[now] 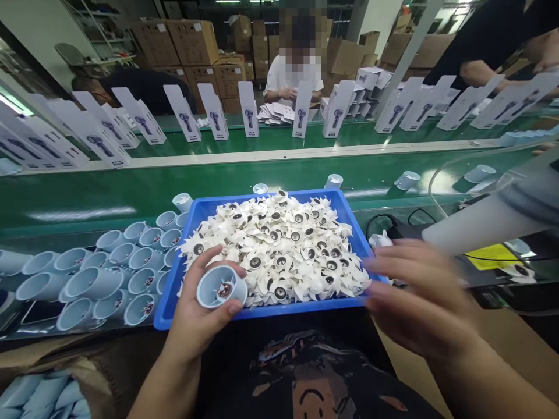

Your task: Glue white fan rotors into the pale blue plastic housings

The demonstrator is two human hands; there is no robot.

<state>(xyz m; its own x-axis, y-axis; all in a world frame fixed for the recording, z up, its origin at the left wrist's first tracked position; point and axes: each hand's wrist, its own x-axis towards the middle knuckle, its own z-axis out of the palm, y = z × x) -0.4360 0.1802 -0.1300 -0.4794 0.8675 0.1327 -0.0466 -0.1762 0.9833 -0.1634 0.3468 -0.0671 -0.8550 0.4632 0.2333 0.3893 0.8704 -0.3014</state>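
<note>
My left hand (192, 308) is closed around a light blue cylindrical fan housing (239, 291), its open end turned up toward me. A small copper-coloured motor part shows inside the housing. In front of me stands a blue tray (262, 313) heaped with white fan blades (279, 244), many with a dark round hub. My right hand (419, 302) is at the tray's right edge, smeared by motion. Whether its fingers hold anything cannot be made out.
Several blue housings (94, 283) lie in rows left of the tray. More fill a bag (41, 396) at lower left. A green conveyor (144, 186) carries upright white boxes (215, 116). A pale tube-shaped machine part (489, 215) juts in from the right. Co-workers sit opposite.
</note>
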